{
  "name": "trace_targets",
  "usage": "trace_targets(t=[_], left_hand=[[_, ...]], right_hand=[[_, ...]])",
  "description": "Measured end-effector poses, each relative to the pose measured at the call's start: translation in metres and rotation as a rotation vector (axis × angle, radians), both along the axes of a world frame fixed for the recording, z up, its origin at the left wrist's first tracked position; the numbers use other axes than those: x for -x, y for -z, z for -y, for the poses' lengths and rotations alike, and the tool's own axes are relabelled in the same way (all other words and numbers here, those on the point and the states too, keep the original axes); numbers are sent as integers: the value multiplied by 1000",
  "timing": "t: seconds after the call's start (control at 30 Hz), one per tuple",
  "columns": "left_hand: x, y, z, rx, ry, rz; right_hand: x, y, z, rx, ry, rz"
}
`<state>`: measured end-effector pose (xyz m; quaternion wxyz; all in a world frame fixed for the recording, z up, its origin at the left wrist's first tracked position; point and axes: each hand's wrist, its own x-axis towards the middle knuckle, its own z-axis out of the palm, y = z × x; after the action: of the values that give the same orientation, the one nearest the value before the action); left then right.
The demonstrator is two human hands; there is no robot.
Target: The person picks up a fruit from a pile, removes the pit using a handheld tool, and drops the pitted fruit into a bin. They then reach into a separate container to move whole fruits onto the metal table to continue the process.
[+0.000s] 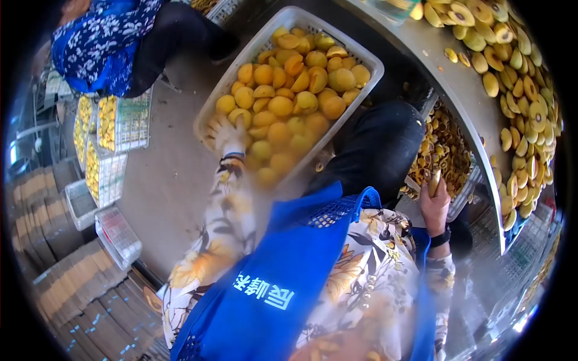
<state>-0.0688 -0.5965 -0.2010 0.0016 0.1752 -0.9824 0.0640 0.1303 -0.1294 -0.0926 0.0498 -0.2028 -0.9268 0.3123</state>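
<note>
My left hand (227,136), in what looks like a pale glove, reaches over the near left side of a white plastic crate (201,123). Its fingers are apart beside the yellow-orange peaches (280,106) that fill the crate. Low on the right, my right hand (436,207) is closed around a light tan, handle-like piece (434,182) pointing away from me; its far end blends into the fruit scraps behind it. Those brown and yellow scraps (447,147) lie in another crate (466,192), under the edge of a metal table.
Many halved peaches (524,102) are piled on the metal table (445,75) along the right. Another person (108,42) sits at upper left. Stacked crates of yellow fruit (123,123) and bundles of flattened cardboard (78,289) stand on the left. My dark-trousered leg (373,150) lies between the two crates.
</note>
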Motion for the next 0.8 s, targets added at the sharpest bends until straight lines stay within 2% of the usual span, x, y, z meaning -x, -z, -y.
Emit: trace_targets(t=[0.07,0.13,0.2,0.27,0.4,0.5,0.53,0.63,0.73,0.8], left_hand=[[5,-22,-39,-117,3,-158],[23,-30,-93,-502,282,-404],[49,-30,-144,-369,664,-502],[73,-13,-178,-110,821,-283],[66,28,-164,-357,699,-187],[45,5,-153,-486,502,26],[44,8,-147,-449,545,-37],[59,19,-172,-227,345,53],[59,20,-196,-32,356,-27],[58,9,-192,-33,407,-4]], right_hand=[[-2,3,-4,-9,21,-33],[-5,-5,-7,8,30,-16],[-1,-12,-1,37,44,14],[-4,-9,1,72,63,14],[-13,-10,-3,27,70,-6],[-17,-6,-12,51,96,-16],[-19,-2,-15,76,109,7],[-12,2,-11,164,135,74],[0,-9,-14,126,35,151],[-1,-15,-20,127,23,140]])
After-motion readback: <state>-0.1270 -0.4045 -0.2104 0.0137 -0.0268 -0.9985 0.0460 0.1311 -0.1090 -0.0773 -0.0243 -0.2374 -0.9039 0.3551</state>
